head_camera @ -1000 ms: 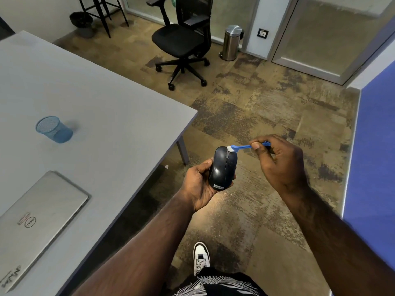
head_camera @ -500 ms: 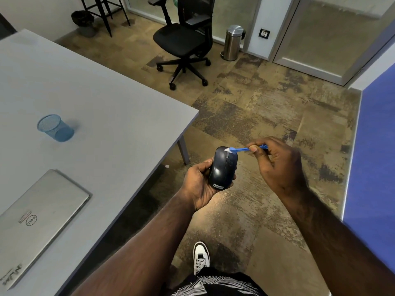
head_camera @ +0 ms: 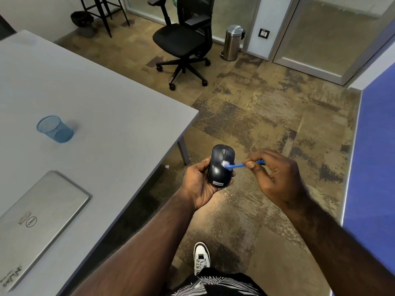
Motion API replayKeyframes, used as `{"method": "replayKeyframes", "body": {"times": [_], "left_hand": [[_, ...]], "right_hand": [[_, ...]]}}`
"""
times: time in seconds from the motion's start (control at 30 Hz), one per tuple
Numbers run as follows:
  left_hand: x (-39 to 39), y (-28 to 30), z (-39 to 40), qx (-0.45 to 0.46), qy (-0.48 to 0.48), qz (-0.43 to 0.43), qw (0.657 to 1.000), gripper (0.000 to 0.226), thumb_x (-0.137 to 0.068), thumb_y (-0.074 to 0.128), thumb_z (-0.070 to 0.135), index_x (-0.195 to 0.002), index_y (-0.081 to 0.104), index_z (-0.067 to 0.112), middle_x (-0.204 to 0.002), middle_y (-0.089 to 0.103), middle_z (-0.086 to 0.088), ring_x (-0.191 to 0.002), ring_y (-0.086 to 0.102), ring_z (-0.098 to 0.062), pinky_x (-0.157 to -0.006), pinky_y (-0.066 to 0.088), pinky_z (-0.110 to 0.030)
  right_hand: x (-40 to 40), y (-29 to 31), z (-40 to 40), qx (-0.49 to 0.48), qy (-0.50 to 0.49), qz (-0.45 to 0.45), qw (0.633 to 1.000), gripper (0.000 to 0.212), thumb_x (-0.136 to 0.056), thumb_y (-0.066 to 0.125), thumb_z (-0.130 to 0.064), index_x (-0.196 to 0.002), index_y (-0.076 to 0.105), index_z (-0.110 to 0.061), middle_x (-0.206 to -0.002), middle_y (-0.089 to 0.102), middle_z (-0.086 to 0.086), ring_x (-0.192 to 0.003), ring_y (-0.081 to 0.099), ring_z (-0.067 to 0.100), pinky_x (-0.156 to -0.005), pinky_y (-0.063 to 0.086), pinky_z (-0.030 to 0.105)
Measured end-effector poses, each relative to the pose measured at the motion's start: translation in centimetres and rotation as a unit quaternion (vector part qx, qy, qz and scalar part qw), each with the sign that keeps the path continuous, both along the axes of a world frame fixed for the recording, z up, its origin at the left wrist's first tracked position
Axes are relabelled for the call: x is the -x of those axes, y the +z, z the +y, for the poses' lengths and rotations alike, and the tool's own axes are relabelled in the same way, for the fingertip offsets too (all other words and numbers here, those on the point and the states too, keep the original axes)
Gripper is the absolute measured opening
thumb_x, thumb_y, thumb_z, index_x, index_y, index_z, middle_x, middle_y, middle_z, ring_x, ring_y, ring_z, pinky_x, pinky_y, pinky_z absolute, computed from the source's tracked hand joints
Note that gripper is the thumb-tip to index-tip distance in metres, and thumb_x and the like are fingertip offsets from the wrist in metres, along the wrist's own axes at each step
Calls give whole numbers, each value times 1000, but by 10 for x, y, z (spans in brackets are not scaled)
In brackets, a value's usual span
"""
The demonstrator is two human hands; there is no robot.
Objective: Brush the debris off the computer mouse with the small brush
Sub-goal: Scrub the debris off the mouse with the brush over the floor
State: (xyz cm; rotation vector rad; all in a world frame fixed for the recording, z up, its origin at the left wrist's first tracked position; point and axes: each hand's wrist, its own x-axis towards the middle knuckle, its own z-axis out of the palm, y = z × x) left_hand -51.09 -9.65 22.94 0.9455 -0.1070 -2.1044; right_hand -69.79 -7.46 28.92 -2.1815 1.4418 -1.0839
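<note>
My left hand [head_camera: 197, 184] grips a black computer mouse [head_camera: 220, 159] from the left side, top face toward me, its label end nearest me. It is held in the air over the carpet, right of the table's corner. My right hand [head_camera: 275, 178] pinches the handle of a small blue brush [head_camera: 235, 166] between thumb and fingers. The brush's white bristles rest on the middle of the mouse's back, below the scroll wheel.
A grey table [head_camera: 96, 107] fills the left, carrying a blue mesh cup [head_camera: 54, 129] and a shut silver laptop [head_camera: 36, 221]. A black office chair [head_camera: 183, 39] and a steel bin [head_camera: 233, 42] stand beyond. A blue panel [head_camera: 374, 157] borders the right.
The brush head has travelled from the mouse's front end down toward me to the middle of its back. My right hand came lower with it. The left hand keeps the mouse still.
</note>
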Motion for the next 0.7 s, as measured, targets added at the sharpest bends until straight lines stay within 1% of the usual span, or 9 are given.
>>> {"method": "replayKeyframes", "body": {"times": [0.07, 0.1, 0.13, 0.2, 0.27, 0.43, 0.57, 0.63, 0.7], "left_hand": [[1, 1, 0, 5, 1, -2, 1000, 43, -99, 35, 26, -126, 57, 0, -124, 59, -26, -96, 62, -37, -75, 56, -42], [1, 1, 0, 6, 0, -1, 1000, 43, -99, 35, 25, -126, 56, -1, -125, 58, -27, -96, 61, -37, -76, 55, -42], [1, 2, 0, 6, -1, 0, 1000, 44, -99, 35, 25, -126, 57, -1, -125, 58, -27, -96, 61, -38, -76, 55, -42], [1, 2, 0, 7, -5, 3, 1000, 45, -99, 34, 27, -127, 57, -1, -123, 60, -27, -95, 62, -38, -77, 55, -42], [-2, 2, -1, 10, -8, 4, 1000, 48, -99, 33, 28, -129, 55, -2, -123, 60, -26, -97, 62, -38, -79, 55, -42], [-2, 0, 1, -9, 12, 13, 1000, 43, -100, 33, 26, -125, 57, 0, -125, 59, -26, -95, 61, -39, -75, 56, -43], [-2, -2, 2, -3, -3, 9, 1000, 48, -100, 32, 27, -131, 53, -2, -127, 57, -28, -97, 61, -39, -77, 56, -42], [-1, 0, 1, -5, 1, 6, 1000, 46, -100, 32, 27, -126, 56, -2, -121, 60, -28, -96, 61, -40, -76, 56, -42], [-2, -1, 0, -3, 8, 3, 1000, 43, -100, 32, 26, -120, 59, -1, -118, 62, -27, -94, 62, -39, -74, 56, -42]], "right_hand": [[-4, -1, 3, -8, 36, 12, 999, 14, -89, 60, -13, -89, 72, -6, -83, 70, 1, -78, 63, 11, -68, 51, 26], [-4, -2, 3, -6, 23, 9, 1000, 13, -90, 61, -13, -90, 72, -5, -83, 70, 2, -77, 63, 11, -67, 50, 25], [-3, -3, 2, 1, -7, 1, 1000, 11, -90, 62, -10, -90, 72, -4, -84, 70, 2, -76, 62, 11, -67, 51, 23], [0, -4, -1, 24, -82, -11, 996, 9, -89, 64, -5, -93, 72, -3, -85, 68, -1, -75, 58, 5, -67, 47, 11], [0, -3, -3, 34, -110, -13, 993, 10, -89, 64, -4, -95, 71, -2, -86, 66, -2, -77, 56, 3, -68, 42, 5], [-2, -5, 4, 12, -6, -2, 1000, 12, -89, 62, -9, -91, 72, -3, -87, 70, 3, -81, 65, 15, -72, 51, 22], [0, -5, -1, 26, -88, -15, 996, 10, -89, 64, -6, -94, 72, -3, -86, 68, 0, -77, 61, 9, -68, 46, 9], [-1, -5, -1, 22, -72, -16, 997, 12, -90, 63, -9, -93, 72, -2, -86, 70, 4, -77, 64, 14, -68, 50, 18], [-6, -4, 4, 10, -9, -9, 1000, 18, -91, 60, -16, -90, 72, -3, -85, 70, 5, -78, 65, 17, -68, 52, 27]]}}
